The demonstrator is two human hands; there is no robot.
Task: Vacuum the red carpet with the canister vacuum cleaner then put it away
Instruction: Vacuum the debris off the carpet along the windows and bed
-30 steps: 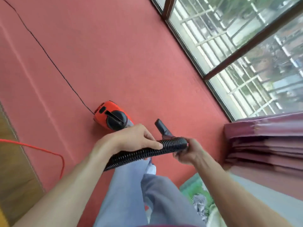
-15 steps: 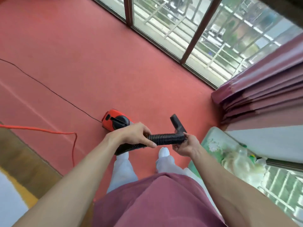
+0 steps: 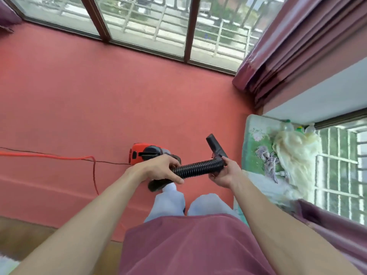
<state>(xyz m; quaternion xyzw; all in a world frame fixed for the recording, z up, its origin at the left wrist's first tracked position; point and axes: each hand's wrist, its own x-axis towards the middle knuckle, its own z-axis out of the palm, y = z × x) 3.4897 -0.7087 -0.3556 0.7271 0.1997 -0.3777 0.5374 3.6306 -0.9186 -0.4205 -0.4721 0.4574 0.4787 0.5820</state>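
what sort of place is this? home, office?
Likely a room in a home, perhaps a glazed corner or enclosed balcony: red carpet, big low windows with railings outside, maroon curtains, and a green patterned mat by the wall.

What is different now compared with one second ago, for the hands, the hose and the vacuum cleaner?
Mainly the camera view turned toward the glass window; nothing was taken hold of or let go. The left hand and right hand still grip the black ribbed plastic hose, its black nozzle raised, and the red-and-black canister vacuum cleaner still sits on the red carpet.
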